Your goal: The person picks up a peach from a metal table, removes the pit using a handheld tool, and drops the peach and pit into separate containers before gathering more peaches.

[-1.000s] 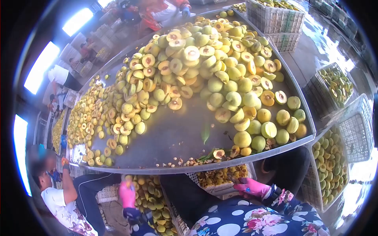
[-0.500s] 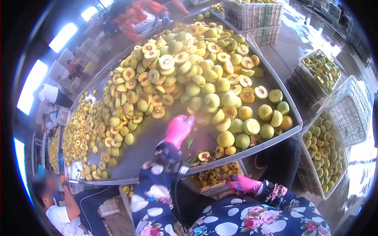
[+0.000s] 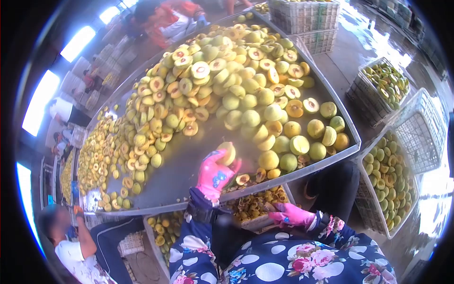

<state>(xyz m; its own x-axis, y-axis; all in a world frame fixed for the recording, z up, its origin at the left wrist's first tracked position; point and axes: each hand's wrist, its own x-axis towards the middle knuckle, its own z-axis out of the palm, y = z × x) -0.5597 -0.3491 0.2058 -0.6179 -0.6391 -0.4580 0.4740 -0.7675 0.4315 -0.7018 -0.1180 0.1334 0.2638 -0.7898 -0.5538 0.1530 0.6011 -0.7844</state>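
Note:
My left hand, in a pink glove, is closed on a yellow-green stone fruit above the near part of the metal table. Beyond it spreads a big heap of the same stone fruit, many cut in half with brown stones or hollows showing. Lower right, my right hand, also pink-gloved, has its fingers curled beside the table's front edge. Something thin and brownish seems to stick out from them, too small to name. Under the edge, close to that hand, sits a crate of brown-yellow fruit scraps.
Fruit-filled crates stand at the right, one near an upended white crate. Another fruit crate is below the table. A person in a white top sits lower left; one in red works across the table.
My left hand has drawn back from the heap towards me, and the fruit in its fingers now shows plainly. My right hand has shifted only slightly.

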